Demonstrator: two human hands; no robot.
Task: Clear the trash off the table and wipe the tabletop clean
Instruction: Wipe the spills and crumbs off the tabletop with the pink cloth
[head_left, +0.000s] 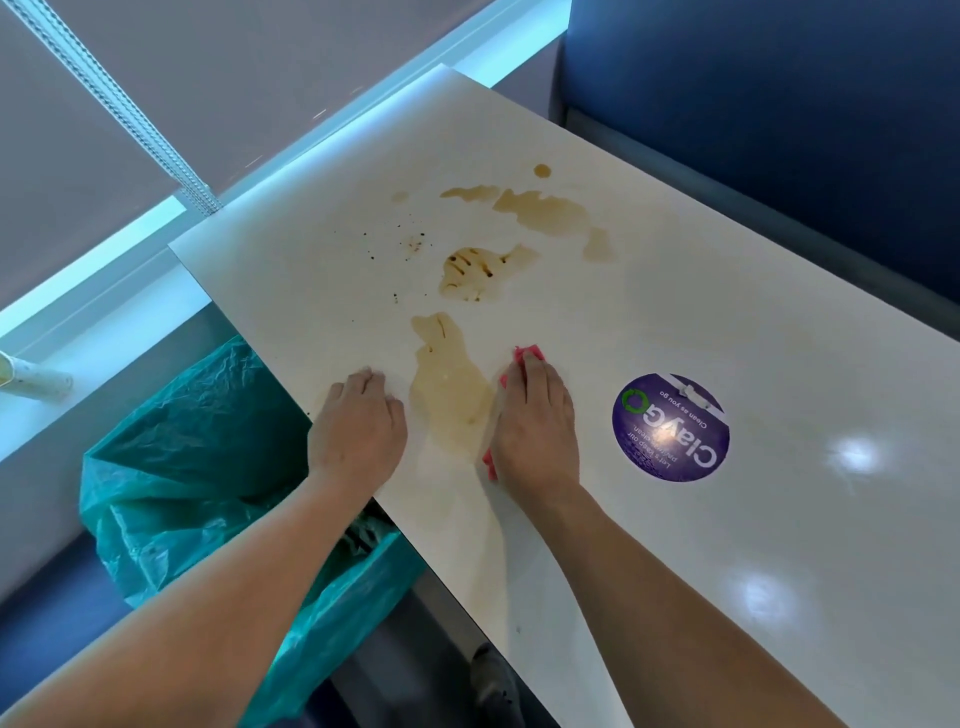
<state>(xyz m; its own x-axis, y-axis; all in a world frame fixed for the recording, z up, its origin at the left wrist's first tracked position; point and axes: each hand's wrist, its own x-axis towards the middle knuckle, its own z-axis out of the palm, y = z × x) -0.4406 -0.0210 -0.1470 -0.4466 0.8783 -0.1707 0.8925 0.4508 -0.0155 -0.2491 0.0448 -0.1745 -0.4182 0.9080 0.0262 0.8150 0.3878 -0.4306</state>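
Tabletop (675, 322) bears right hand (535, 421) pressing pink cloth (530, 355) (left hand (358, 421) palm-down).

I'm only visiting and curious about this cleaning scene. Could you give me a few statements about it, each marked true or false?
1. The right hand presses a pink cloth onto the white tabletop. True.
2. The brown liquid spills are all wiped away. False: several patches remain.
3. The left hand holds a spray bottle. False: it rests on the tabletop, holding nothing.
4. A round purple sticker lies to the right of the right hand. True.
5. The teal plastic bin bag sits on the tabletop. False: it is lower down, beside the table's edge.
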